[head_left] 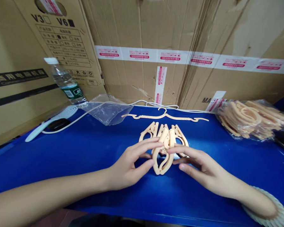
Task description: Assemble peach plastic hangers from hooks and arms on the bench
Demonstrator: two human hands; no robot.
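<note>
A bundle of several folded beige plastic hangers [164, 143] stands on edge on the blue table [85, 151]. My left hand [130, 164] grips it from the left, fingers and thumb pinched on the nearest piece. From the right, my right hand [201, 167] holds the same bundle between its fingertips. One unfolded beige hanger [165, 116] lies flat just behind the bundle.
A clear bag of more beige hangers [251, 119] lies at the right. An empty clear plastic bag [107, 110], a water bottle [66, 82], a white handled object [52, 121] with a cord and a dark item sit at the left. Cardboard boxes [156, 47] wall the back.
</note>
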